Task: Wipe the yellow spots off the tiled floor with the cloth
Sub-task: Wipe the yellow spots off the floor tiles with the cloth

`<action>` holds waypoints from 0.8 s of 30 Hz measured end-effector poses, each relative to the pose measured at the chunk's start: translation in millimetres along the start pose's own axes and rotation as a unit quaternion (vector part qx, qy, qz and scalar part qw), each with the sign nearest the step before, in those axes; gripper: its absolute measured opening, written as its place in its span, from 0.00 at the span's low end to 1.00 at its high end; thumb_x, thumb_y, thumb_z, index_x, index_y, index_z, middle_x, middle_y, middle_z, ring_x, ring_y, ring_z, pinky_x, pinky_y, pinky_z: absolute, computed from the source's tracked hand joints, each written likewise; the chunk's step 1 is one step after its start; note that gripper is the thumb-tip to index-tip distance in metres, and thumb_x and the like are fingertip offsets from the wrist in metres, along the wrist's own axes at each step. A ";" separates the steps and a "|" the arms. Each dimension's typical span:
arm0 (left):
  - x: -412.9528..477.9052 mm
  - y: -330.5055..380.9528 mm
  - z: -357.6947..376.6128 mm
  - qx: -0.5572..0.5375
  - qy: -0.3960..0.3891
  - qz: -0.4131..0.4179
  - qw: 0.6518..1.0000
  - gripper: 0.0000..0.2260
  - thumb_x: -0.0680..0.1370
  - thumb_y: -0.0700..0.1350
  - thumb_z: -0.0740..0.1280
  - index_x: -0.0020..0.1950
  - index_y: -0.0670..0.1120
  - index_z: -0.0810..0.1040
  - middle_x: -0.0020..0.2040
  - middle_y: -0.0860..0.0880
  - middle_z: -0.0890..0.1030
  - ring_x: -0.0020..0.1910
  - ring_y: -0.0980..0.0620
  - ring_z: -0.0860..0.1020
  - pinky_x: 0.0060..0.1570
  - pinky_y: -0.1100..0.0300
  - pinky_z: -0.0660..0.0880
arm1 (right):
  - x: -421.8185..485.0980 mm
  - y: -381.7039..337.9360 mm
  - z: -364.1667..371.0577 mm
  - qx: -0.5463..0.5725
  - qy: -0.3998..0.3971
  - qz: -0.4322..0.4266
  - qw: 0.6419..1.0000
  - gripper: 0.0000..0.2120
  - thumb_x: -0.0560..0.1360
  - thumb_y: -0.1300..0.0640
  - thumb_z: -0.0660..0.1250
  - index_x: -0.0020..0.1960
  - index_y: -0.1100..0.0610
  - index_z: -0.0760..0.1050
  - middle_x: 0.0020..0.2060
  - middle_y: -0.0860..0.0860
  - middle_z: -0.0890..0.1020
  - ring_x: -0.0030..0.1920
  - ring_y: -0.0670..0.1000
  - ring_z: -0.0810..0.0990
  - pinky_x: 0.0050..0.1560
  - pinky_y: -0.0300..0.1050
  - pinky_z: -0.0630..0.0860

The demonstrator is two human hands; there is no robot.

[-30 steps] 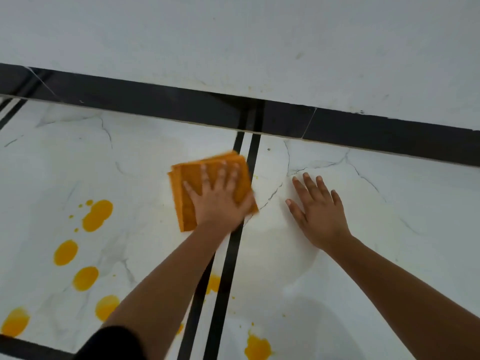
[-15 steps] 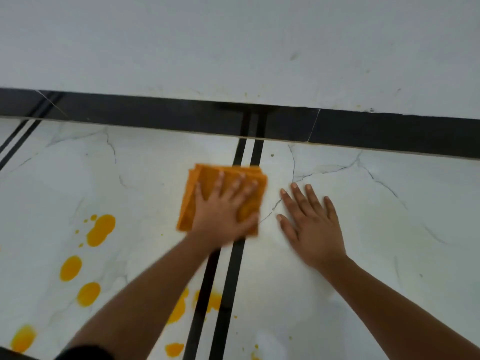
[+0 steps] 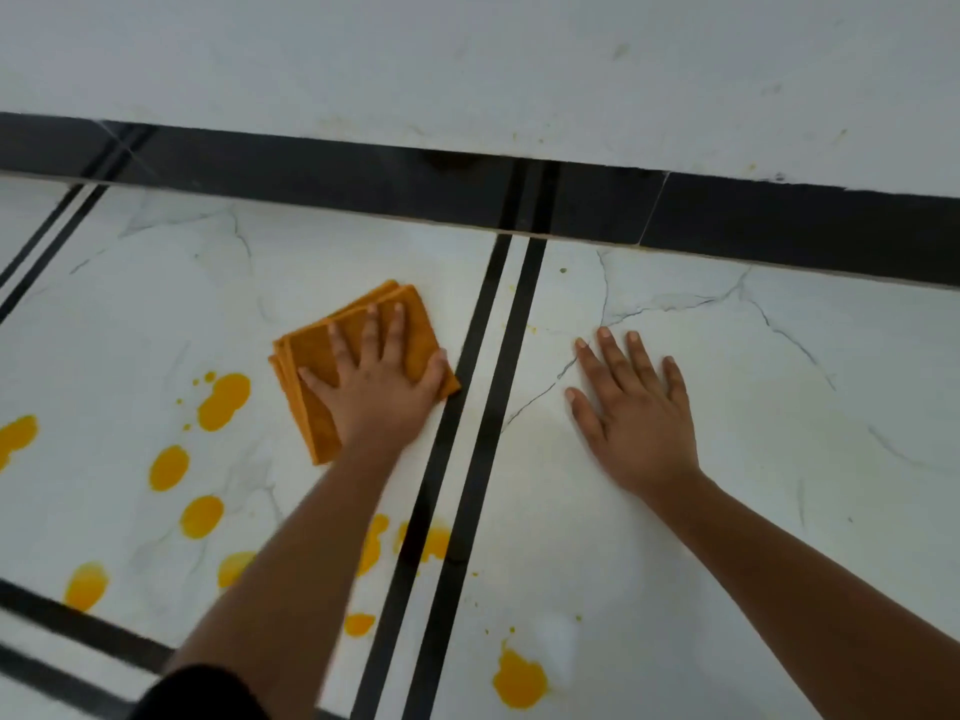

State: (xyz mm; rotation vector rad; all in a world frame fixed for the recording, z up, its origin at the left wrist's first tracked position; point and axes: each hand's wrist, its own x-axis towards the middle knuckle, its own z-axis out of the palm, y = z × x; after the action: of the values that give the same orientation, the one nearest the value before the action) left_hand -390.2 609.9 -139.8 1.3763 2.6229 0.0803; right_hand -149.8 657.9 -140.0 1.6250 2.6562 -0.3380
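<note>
My left hand [image 3: 382, 392] lies flat on the folded orange cloth [image 3: 311, 350], fingers straight and spread, palm pressing it onto the white marble-patterned tiled floor [image 3: 779, 407]; no finger is curled round it. The cloth sits just left of the pair of thin black stripes [image 3: 519, 304] that run across the tiles, its lower right corner reaching the nearer stripe. My right hand [image 3: 636, 407] is planted flat on bare tile to the right of the stripes, fingers straight and slightly fanned, holding nothing. The yellow spots [image 3: 224, 401] lie on the tile to the left of the cloth and below it, some beside my left forearm [image 3: 291, 553], one across the stripes and one large blot right of them near the bottom edge. A black skirting band [image 3: 311, 174] runs along the foot of the white wall [image 3: 467, 54]
</note>
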 end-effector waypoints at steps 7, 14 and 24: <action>-131.3 -25.8 12.2 0.045 -0.010 0.250 0.967 0.31 0.74 0.70 0.44 0.75 0.61 0.49 0.76 0.53 0.56 0.75 0.40 0.51 0.65 0.30 0.47 | -12.3 -3.2 -4.2 0.013 -0.008 -0.009 1.000 0.35 0.72 0.37 0.31 0.77 0.48 0.46 0.77 0.49 0.49 0.76 0.52 0.43 0.73 0.52 0.39; -145.6 -12.6 13.5 -0.002 0.002 0.020 1.000 0.33 0.72 0.69 0.43 0.75 0.60 0.42 0.77 0.53 0.48 0.75 0.39 0.43 0.64 0.28 0.42 | -55.3 -17.2 5.1 0.025 -0.027 -0.026 0.999 0.35 0.72 0.38 0.34 0.76 0.48 0.49 0.77 0.50 0.51 0.77 0.53 0.46 0.73 0.53 0.42; -195.7 -22.4 20.0 -0.013 -0.015 -0.030 0.999 0.34 0.71 0.72 0.40 0.73 0.62 0.35 0.76 0.55 0.40 0.74 0.42 0.35 0.65 0.31 0.36 | -108.3 -21.9 -3.3 0.016 -0.071 -0.037 0.997 0.31 0.75 0.40 0.37 0.77 0.48 0.47 0.77 0.50 0.49 0.77 0.52 0.44 0.73 0.52 0.42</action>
State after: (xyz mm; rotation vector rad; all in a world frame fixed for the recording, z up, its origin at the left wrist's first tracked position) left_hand -295.8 435.8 -136.6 1.2803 2.6260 0.0843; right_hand -118.8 553.7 -119.8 1.4530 2.6232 -0.4808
